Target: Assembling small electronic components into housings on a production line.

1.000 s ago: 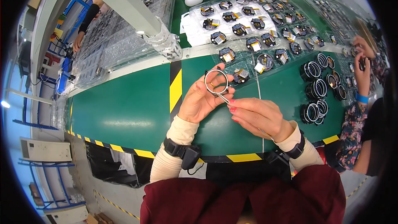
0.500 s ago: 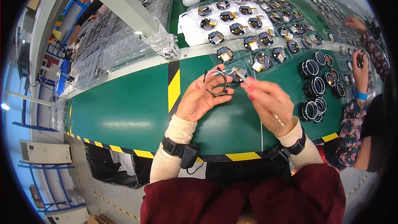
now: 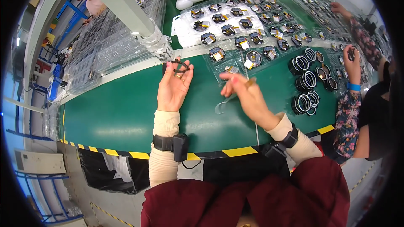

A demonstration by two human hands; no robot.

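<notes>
Head: one dark ring (image 3: 182, 63) in left hand (image 3: 171, 91)

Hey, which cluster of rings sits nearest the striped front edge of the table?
The lowest cluster of silver and black rings, right of the right hand; the other clusters lie farther back.

We see a long green table (image 3: 92, 117); along its front edge runs a yellow-and-black striped tape (image 3: 240, 151). A pale post (image 3: 118, 6) stands toward its far side. To the left, a blue rack (image 3: 46, 177) bears a pale box (image 3: 40, 162) — below, we find grey floor (image 3: 118, 204). Light reflects softly on the tabletop.
</notes>
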